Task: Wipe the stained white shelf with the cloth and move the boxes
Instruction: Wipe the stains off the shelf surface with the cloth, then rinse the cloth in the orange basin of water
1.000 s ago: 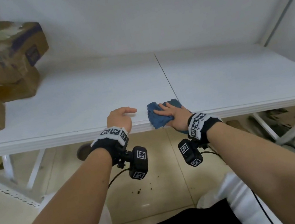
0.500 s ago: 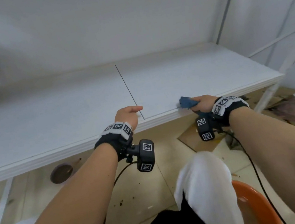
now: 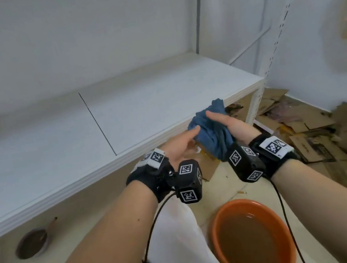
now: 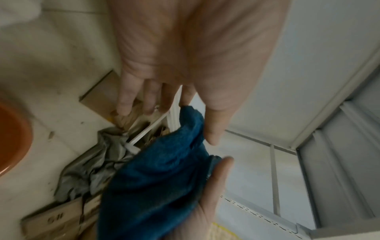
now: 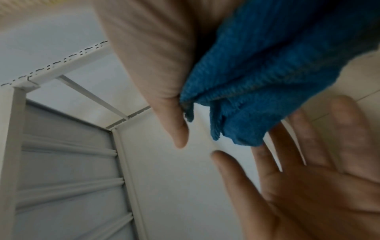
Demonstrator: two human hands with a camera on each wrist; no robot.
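Observation:
The blue cloth (image 3: 212, 134) is bunched in the air just in front of the white shelf's (image 3: 140, 104) front edge. My right hand (image 3: 228, 122) holds it in the palm with the thumb laid over it. My left hand (image 3: 188, 134) has straight fingers and touches the cloth's left side. The left wrist view shows the cloth (image 4: 160, 178) below my flat left palm. In the right wrist view the cloth (image 5: 267, 73) lies against my right palm, with the left hand's spread fingers (image 5: 308, 146) beside it. No boxes are in view.
An orange basin (image 3: 235, 204) of brown water sits on the floor below my hands. Flattened cardboard (image 3: 319, 127) litters the floor at right. A small brown pan (image 3: 33, 244) lies under the shelf at left. The shelf's perforated post (image 3: 281, 14) rises at right.
The view has swung right and the boxes have left it. My right hand lifted the cloth off the shelf edge. My left hand left the shelf and came to the cloth.

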